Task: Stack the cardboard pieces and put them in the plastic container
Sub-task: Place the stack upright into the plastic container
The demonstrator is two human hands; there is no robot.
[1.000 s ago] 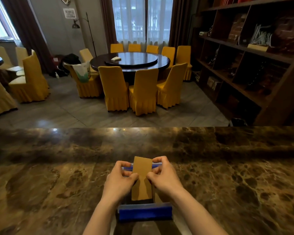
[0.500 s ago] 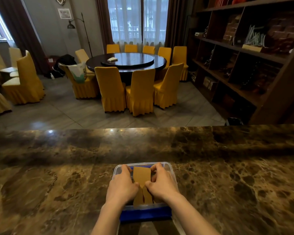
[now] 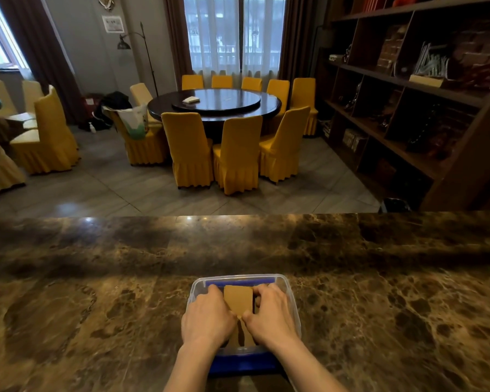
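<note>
Both hands are down inside the plastic container [image 3: 290,295], the left hand [image 3: 207,318] and right hand [image 3: 272,315] pinching the cardboard pieces [image 3: 238,301] between them, fingers curled on either side. The stack looks more or less upright, though its lower half is hidden. The container sits on the marble counter [image 3: 96,306], near its close edge.

The plastic container [image 3: 290,290] sits near on the counter [image 3: 96,306]; cardboard pieces [image 3: 238,301] inside, apparently stacked, between both hands.

Tan cardboard pieces [image 3: 238,299], clear blue-edged plastic container [image 3: 290,301], brown-veined marble counter [image 3: 96,292]
</note>
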